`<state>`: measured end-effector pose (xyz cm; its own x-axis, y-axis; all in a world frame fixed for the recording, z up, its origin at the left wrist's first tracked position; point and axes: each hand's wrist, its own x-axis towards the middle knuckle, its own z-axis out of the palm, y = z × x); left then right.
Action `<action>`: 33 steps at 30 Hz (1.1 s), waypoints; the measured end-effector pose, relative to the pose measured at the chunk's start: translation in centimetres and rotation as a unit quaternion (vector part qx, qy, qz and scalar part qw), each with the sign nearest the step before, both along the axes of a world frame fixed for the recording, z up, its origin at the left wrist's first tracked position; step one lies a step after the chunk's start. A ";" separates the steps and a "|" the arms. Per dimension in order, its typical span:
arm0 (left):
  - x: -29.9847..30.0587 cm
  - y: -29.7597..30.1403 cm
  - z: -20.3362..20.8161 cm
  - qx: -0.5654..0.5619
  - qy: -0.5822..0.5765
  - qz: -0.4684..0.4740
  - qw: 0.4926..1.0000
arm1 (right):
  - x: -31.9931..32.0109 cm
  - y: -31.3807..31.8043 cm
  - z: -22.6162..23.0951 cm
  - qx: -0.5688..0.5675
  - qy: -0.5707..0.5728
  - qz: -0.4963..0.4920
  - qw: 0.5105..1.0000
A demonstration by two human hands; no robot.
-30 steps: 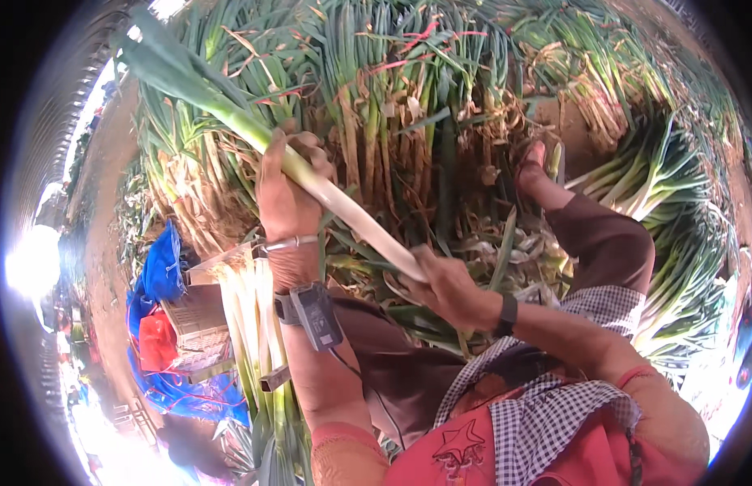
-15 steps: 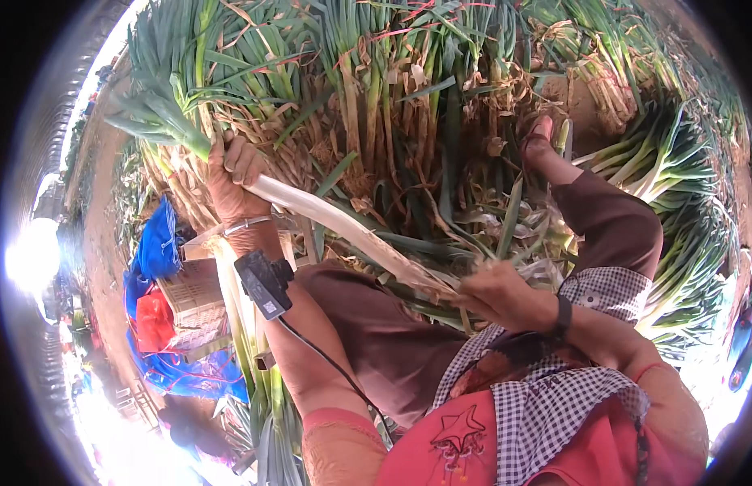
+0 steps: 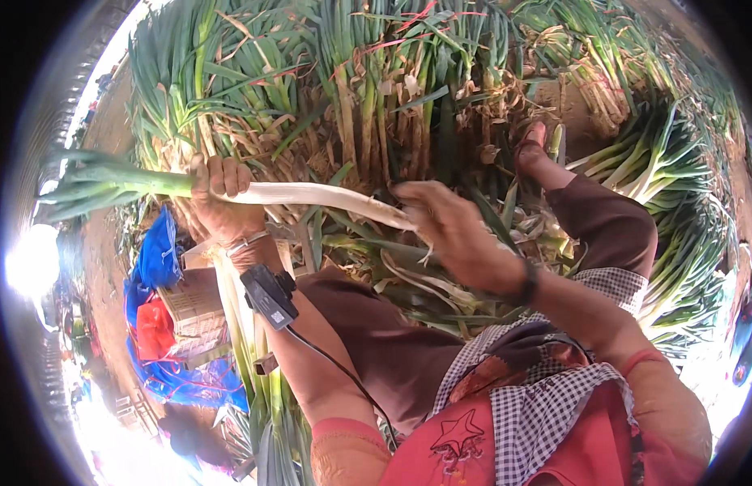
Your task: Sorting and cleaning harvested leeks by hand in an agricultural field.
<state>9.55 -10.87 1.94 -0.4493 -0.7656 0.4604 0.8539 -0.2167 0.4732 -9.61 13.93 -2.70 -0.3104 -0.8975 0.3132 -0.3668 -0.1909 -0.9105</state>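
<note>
One leek (image 3: 311, 194) lies across the middle of the scene, held up off the ground, its dark green leaves to the left and its pale root end to the right. The left hand (image 3: 220, 206) is wrapped around it where green turns white; the right hand (image 3: 465, 235) is at the root end, fingers partly curled and blurred, so I cannot tell whether they grip it or only touch it. It should be light for its length, firm but a little springy, since the white shaft bows slightly. Its smooth skin is likely slippery, and the outer layers probably tear easily; the thick part near the green looks the soundest hold, the leaves being floppier. The shaft is round and glossy, with a thin ragged strip at its root end. Beyond, bundles (image 3: 360, 121) stand with dry, papery brown bases; to the right, a pile (image 3: 659, 170) shows cleaner white shafts. Limp leaves (image 3: 424, 283) litter the ground, and crumpled blue cloth (image 3: 161, 251) lies at left.
</note>
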 end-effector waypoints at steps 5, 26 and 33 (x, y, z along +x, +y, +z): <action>-4.4 2.7 -0.9 0.123 -0.090 0.129 0.980 | 1.0 -6.8 -4.6 0.144 0.040 -0.173 0.973; -4.6 2.5 -0.4 0.011 -0.012 -0.113 0.993 | -2.6 -0.1 -3.8 0.027 -0.028 -0.014 0.999; -6.4 3.3 -0.7 0.023 0.001 -0.090 0.996 | -2.8 1.8 -1.8 0.041 0.098 -0.020 0.994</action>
<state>3.20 -7.57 1.27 -0.5803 -0.6925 0.4286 0.8003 -0.3874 0.4576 -12.41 15.69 -4.54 -0.2865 -0.9108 0.2972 -0.5439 -0.1007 -0.8331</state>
